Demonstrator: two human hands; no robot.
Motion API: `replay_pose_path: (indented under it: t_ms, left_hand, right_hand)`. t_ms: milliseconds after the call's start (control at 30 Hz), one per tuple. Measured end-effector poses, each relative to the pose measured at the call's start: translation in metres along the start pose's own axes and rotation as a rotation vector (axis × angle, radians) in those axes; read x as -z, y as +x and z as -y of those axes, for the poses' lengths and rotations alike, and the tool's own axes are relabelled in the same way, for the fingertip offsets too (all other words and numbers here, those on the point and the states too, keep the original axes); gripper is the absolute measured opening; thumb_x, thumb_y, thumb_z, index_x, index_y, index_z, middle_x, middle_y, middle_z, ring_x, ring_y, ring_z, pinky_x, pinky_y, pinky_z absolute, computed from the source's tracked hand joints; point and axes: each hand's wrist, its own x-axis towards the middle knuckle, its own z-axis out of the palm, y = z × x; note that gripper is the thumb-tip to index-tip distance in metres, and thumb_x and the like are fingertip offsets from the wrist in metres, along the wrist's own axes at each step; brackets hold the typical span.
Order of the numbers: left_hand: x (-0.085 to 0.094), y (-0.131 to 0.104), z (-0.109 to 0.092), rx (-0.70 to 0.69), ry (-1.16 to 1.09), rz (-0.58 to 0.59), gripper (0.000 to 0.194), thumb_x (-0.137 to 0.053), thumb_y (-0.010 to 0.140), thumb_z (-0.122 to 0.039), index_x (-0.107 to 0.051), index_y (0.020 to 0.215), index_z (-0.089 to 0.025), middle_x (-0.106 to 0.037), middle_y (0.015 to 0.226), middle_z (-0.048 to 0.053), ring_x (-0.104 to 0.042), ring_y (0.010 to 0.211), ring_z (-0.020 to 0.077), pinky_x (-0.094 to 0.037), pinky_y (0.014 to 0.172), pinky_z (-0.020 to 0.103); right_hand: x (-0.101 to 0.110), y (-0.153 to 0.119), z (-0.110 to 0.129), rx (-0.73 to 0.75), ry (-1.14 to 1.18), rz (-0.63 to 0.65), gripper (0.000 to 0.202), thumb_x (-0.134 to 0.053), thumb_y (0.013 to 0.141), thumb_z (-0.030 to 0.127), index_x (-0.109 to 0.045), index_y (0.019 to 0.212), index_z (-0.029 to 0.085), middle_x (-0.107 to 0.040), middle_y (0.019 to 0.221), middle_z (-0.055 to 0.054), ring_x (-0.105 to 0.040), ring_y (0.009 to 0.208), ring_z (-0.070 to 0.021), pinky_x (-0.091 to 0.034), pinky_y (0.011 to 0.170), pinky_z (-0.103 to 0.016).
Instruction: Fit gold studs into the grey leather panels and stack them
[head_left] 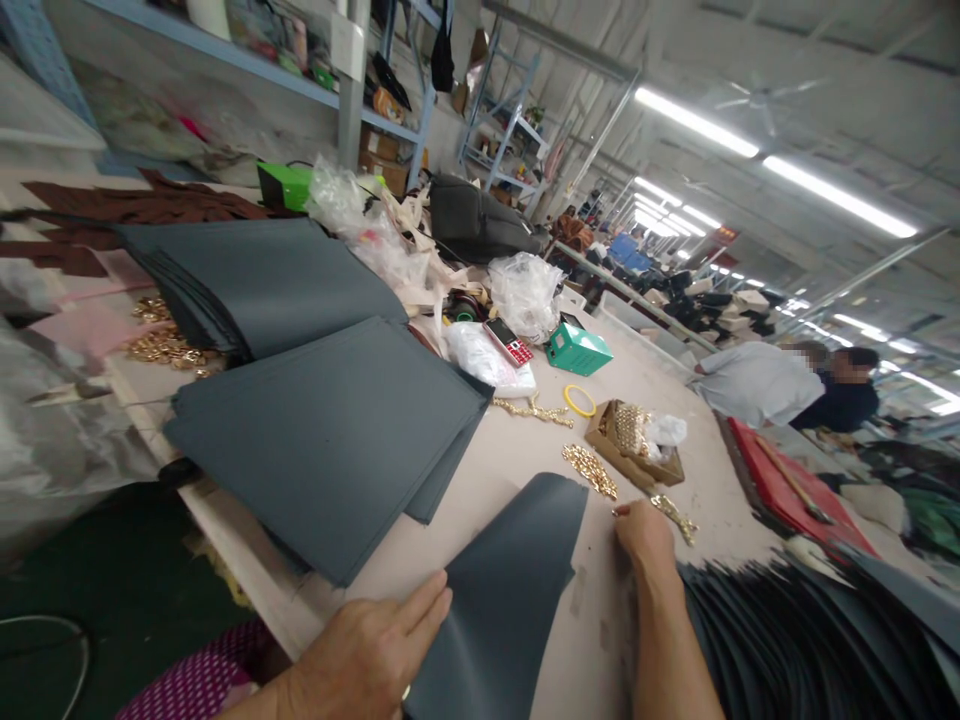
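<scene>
My left hand [375,645] lies flat on the near edge of a dark grey sheet [510,580] that rests on the worktable [525,450] in front of me. My right hand [643,535] is further out, its fingers pinched at small gold metal fittings [590,468] scattered on the tabletop; what sits between the fingertips is too small to make out. More gold pieces [675,515] lie just right of that hand. A fanned stack of dark grey sheets [795,640] lies under my right forearm.
Two stacks of grey sheets [322,430] [262,280] lie to the left, with gold fittings [161,345] beside them. A brown box of gold chain [634,440], a yellow ring [579,400], a green box [577,350], a red calculator [508,342] and plastic bags [525,290] crowd the far side. People work at back right.
</scene>
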Motion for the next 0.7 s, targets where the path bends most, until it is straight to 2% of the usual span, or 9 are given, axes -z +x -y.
replay_pose_path:
  t_ms: [100, 200, 333, 467, 600, 700]
  left_hand:
    - [-0.006, -0.001, 0.001, -0.013, -0.011, -0.065, 0.093, -0.048, 0.058, -0.003, -0.032, 0.149, -0.01, -0.025, 0.157, 0.015, -0.057, 0.122, 0.0292, -0.051, 0.101, 0.04]
    - [-0.005, -0.001, 0.0, -0.014, -0.011, -0.085, 0.092, -0.049, 0.058, -0.003, -0.033, 0.149, -0.01, -0.027, 0.156, 0.015, -0.057, 0.123, 0.0289, -0.05, 0.102, 0.039]
    - [0.003, -0.002, -0.003, 0.002, 0.005, -0.064, 0.091, -0.048, 0.059, -0.003, -0.033, 0.148, -0.01, -0.029, 0.156, 0.015, -0.058, 0.12, 0.0283, -0.05, 0.101, 0.039]
    - [0.004, -0.004, -0.003, -0.001, 0.011, -0.095, 0.088, -0.049, 0.059, -0.004, -0.037, 0.146, -0.011, -0.038, 0.152, 0.015, -0.061, 0.114, 0.028, -0.053, 0.096, 0.039]
    - [0.002, -0.006, -0.002, -0.005, 0.023, -0.139, 0.082, -0.054, 0.064, -0.008, -0.038, 0.144, -0.013, -0.046, 0.145, 0.015, -0.065, 0.104, 0.0265, -0.056, 0.088, 0.036]
    - [0.003, -0.007, -0.004, -0.012, 0.027, -0.161, 0.074, -0.058, 0.071, -0.014, -0.038, 0.142, -0.015, -0.049, 0.139, 0.015, -0.064, 0.101, 0.0237, -0.055, 0.084, 0.031]
  right_hand:
    - [0.0, -0.004, -0.007, 0.037, 0.008, 0.023, 0.037, -0.049, 0.079, 0.008, -0.077, 0.101, 0.019, -0.075, 0.097, -0.014, -0.069, 0.1, -0.0276, -0.049, 0.084, -0.03]
    - [0.001, -0.009, -0.01, 0.071, 0.012, 0.022, 0.036, -0.049, 0.082, 0.011, -0.077, 0.102, 0.019, -0.075, 0.097, -0.013, -0.068, 0.103, -0.0265, -0.048, 0.085, -0.029]
    - [-0.001, -0.016, -0.006, 0.049, 0.002, 0.004, 0.033, -0.046, 0.085, 0.012, -0.074, 0.102, 0.011, -0.072, 0.1, -0.02, -0.068, 0.102, -0.0285, -0.05, 0.086, -0.035]
    - [0.001, -0.016, 0.001, -0.015, 0.007, -0.018, 0.032, -0.043, 0.085, 0.006, -0.071, 0.1, 0.003, -0.07, 0.102, -0.026, -0.068, 0.1, -0.0328, -0.05, 0.085, -0.041]
    - [0.019, -0.019, 0.003, -0.004, 0.091, -0.02, 0.027, -0.049, 0.082, 0.008, -0.074, 0.092, 0.005, -0.071, 0.099, -0.025, -0.067, 0.103, -0.036, -0.05, 0.087, -0.041]
    - [0.04, -0.04, 0.009, 0.033, 0.263, -0.045, 0.032, -0.047, 0.09, 0.025, -0.071, 0.104, 0.01, -0.073, 0.095, -0.018, -0.069, 0.096, -0.0304, -0.052, 0.085, -0.037]
